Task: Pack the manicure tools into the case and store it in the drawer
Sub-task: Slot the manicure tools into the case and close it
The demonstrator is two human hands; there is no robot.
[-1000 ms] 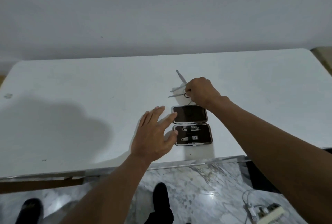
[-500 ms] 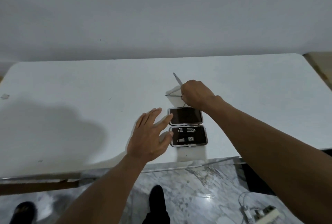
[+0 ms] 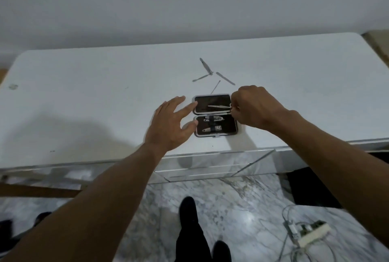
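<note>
- One manicure case [image 3: 233, 128] lies open flat on a white table [image 3: 84, 93], showing two dark-lined halves, one beyond the other.
- The right hand [image 3: 254, 108] is at the case's right edge. Its curled fingers pinch the handle end of one pointed metal tool [image 3: 217, 106], which lies across the far half with its tip pointing left.
- The left hand [image 3: 170, 127] is at the case's left side, holding nothing. Its fingers are straight and spread, and the index fingertip is at the far half's left edge.
- In the near half, two metal nail clippers sit under straps: the upper clipper [image 3: 213, 117] and the lower clipper [image 3: 210, 129].
- Four loose metal tools lie on the table just beyond the case: a long tool [image 3: 205, 65], a short tool [image 3: 200, 78] meeting it end to end, a flat tool [image 3: 225, 78] to their right, and a thin rod [image 3: 216, 86] nearest the case.
- Below the case, past the table's front edge, are a marble floor and one white power strip [image 3: 309, 232] with cables.
</note>
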